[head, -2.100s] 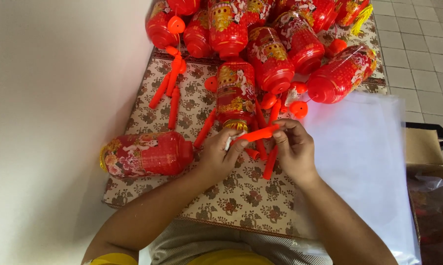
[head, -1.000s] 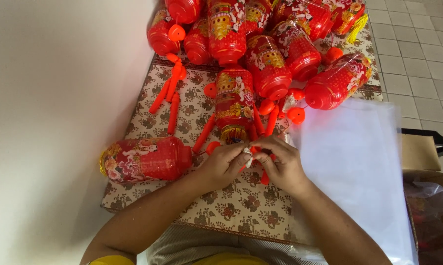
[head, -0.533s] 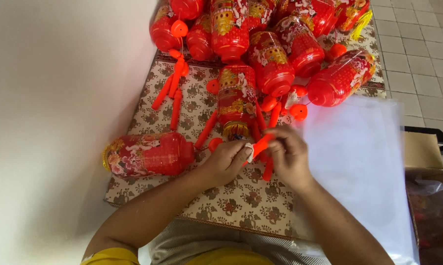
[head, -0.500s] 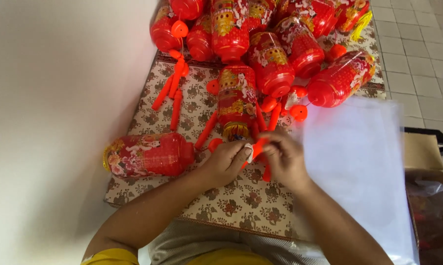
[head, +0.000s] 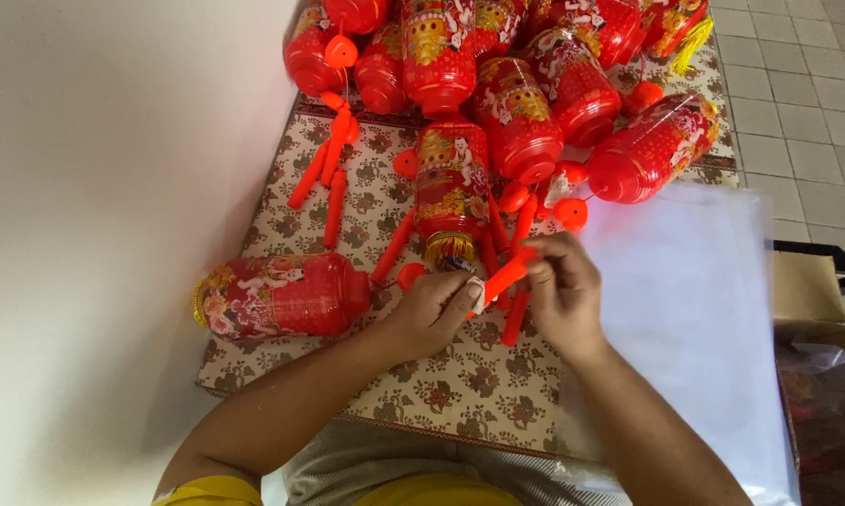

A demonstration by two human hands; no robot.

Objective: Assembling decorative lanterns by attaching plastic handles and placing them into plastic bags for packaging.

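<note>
Pinching one orange plastic stick (head: 503,279) between them, the left hand (head: 434,311) and right hand (head: 563,292) curl narrowly near the front edge of the floral-covered surface (head: 460,394).

Orange plastic stick (head: 505,278), short and straight, tilted up to the right, pinched at both ends just above the counter (head: 441,394).

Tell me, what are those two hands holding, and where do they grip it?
An orange plastic stick. The left hand pinches its lower end, the right hand its upper end.
</note>
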